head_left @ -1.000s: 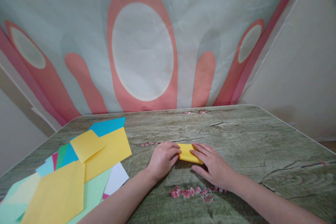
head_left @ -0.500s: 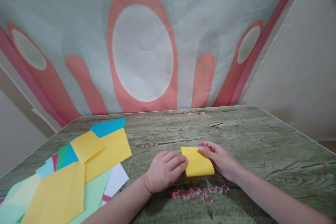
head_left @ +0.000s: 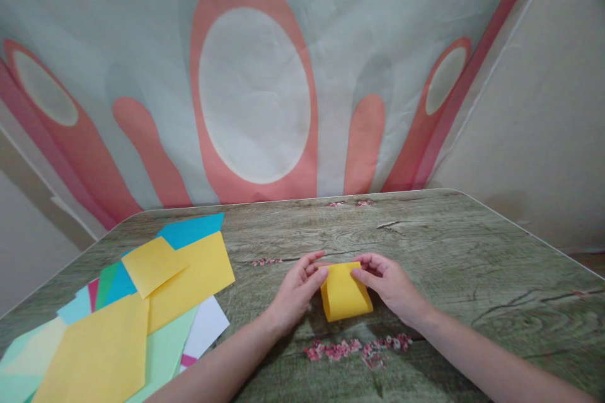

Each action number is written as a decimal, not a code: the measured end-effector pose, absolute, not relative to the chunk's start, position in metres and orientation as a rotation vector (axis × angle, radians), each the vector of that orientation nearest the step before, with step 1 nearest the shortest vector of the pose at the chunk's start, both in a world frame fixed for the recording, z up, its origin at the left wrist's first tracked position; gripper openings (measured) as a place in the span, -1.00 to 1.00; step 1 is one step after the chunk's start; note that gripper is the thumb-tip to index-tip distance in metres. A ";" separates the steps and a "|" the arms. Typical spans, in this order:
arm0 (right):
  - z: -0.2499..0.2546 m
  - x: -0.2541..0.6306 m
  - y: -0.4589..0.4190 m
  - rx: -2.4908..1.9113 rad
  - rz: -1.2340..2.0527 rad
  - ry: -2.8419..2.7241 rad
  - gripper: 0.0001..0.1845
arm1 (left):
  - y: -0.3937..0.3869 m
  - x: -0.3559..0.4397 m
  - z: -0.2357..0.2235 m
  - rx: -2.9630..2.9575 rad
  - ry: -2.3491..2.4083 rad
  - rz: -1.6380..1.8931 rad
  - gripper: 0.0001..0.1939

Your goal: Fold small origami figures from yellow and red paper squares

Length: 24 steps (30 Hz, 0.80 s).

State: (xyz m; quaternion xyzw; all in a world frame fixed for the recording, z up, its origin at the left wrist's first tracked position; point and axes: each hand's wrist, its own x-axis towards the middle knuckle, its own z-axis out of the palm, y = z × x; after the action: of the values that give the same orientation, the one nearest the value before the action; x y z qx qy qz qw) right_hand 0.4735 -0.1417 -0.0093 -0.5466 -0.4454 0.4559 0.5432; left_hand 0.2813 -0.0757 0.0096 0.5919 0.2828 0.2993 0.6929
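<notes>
A small folded yellow paper [head_left: 344, 293] stands partly lifted off the wood-grain table [head_left: 472, 264] in front of me. My left hand [head_left: 295, 293] pinches its upper left corner with thumb and fingers. My right hand [head_left: 390, 286] pinches its upper right corner. The paper's lower edge curls toward me, near a strip of pink flower print on the table.
A loose pile of coloured sheets [head_left: 132, 315], yellow, blue, green, white and pink, covers the table's left side. A patterned cloth [head_left: 255, 88] with pink and white ovals hangs behind the table. The table's rounded far right corner [head_left: 454, 192] meets a beige wall.
The yellow paper was pressed flat and narrow under both hands, then opened out longer; now both hands pinch its far corners and lift that edge.
</notes>
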 end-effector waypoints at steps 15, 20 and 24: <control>-0.005 0.459 -0.148 -1.376 0.935 -1.192 -0.75 | -0.085 0.286 0.010 1.078 0.735 0.581 -0.47; -0.004 0.456 -0.152 -1.373 0.937 -1.183 -0.74 | -0.087 0.286 0.012 1.105 0.765 0.593 -0.51; -0.002 0.455 -0.154 -1.384 0.932 -1.177 -0.73 | -0.087 0.287 0.011 1.122 0.774 0.606 -0.55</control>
State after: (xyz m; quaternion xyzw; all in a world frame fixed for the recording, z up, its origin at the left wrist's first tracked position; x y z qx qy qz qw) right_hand 0.4546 -0.1536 -0.0016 -0.5778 -0.4916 0.3892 0.5225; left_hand 0.2866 -0.0869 0.0114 0.5102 0.3521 0.2758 0.7346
